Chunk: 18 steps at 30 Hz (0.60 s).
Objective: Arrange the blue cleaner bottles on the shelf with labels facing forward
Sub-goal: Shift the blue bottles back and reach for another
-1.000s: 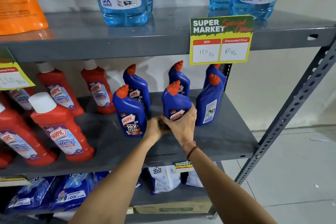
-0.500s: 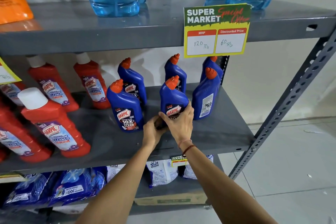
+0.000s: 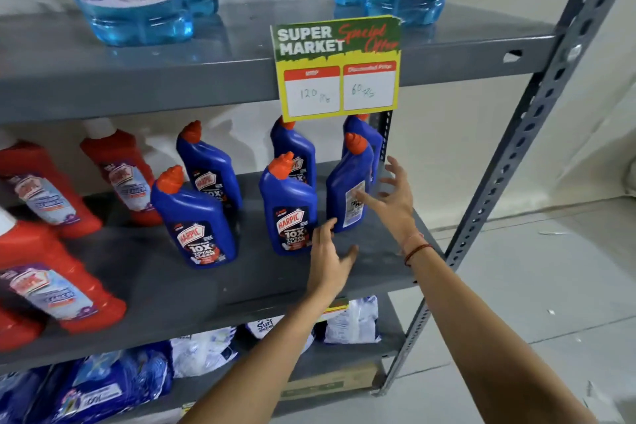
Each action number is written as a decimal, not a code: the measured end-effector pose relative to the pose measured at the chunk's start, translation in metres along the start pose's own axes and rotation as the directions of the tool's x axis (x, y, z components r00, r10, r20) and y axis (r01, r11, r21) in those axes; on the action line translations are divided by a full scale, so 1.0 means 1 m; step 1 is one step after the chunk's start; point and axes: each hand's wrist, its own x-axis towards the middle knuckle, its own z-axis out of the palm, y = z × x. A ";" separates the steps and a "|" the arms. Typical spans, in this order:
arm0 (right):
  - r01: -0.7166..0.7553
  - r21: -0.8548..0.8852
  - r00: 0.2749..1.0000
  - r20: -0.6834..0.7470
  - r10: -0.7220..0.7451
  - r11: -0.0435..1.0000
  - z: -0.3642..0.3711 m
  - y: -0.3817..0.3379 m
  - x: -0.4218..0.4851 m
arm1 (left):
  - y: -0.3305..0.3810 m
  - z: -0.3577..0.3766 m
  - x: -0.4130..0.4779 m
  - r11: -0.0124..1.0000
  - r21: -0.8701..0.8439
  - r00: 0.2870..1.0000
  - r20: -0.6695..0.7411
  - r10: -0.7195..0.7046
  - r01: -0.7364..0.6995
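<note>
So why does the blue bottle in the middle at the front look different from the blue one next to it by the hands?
The middle front bottle shows its red Harpic logo label forward; the right front bottle is turned, showing a white printed back label. The right hand reaches at the right front bottle with fingers spread, while nothing touches the middle front bottle. Both are blue, upright, with orange caps.

A grey metal rack [image 3: 447, 45] stands against a plain pale wall [image 3: 464, 148], its perforated upright [image 3: 537, 103] slanting down to the floor [image 3: 550, 286]. The floor is light grey, with faint seams and a few white specks. Soft, even light.
</note>
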 end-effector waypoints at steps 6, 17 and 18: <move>-0.057 -0.093 0.896 0.434 0.092 0.994 0.001 0.020 0.040 | 0.007 0.026 0.012 0.995 -0.030 0.993 -0.059 -0.100 0.099; 0.004 0.078 0.999 -0.032 -0.002 0.997 0.022 -0.023 0.018 | 0.021 0.051 0.025 0.987 -0.089 0.977 -0.155 -0.148 0.135; 0.029 0.056 0.995 -0.094 -0.023 0.998 0.021 -0.030 0.014 | 0.028 0.055 0.030 0.984 -0.102 0.977 -0.142 -0.161 0.147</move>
